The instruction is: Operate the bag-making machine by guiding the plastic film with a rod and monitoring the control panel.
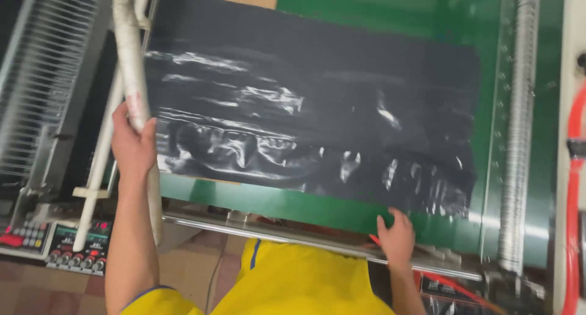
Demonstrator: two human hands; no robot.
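Observation:
A wide stack of glossy black plastic sheets (317, 101) lies flat on the green belt (390, 22) of a machine. My left hand (131, 145) grips the sheets' near-left corner, up against a pale wrapped bar (129, 52) that runs upright along their left edge. My right hand (397, 235) rests with spread fingers at the near-right edge of the black sheets, fingertips touching them. I wear a yellow garment (287, 284), seen at the bottom.
A metal rail (293, 235) runs along the belt's near edge. A ribbed silver roller (519, 138) stands at the right, red hoses (574, 187) beyond it. A control panel with buttons (73, 248) sits at lower left, a wire rack (36, 77) above it.

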